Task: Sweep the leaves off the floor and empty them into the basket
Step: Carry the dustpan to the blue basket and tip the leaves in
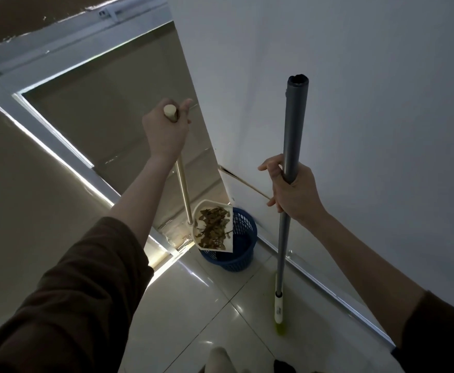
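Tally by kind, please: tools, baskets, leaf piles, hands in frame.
Long-handled tools: 2 (white plastic dustpan with beige handle, grey-handled broom with green bristles)
Baskets: 1 (blue plastic mesh basket)
Leaf piles: 1 (dry brown leaves, on dustpan)
Hands: 2 (left hand, right hand)
Total: 6

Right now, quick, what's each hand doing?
Left hand: closed around the top of the dustpan handle.
Right hand: closed around the grey broom pole.

The single camera (wide-angle, worn on the head) looked forward and steeply down, the left hand (166, 133) and right hand (294, 196) near it, the floor (207, 305) well below.
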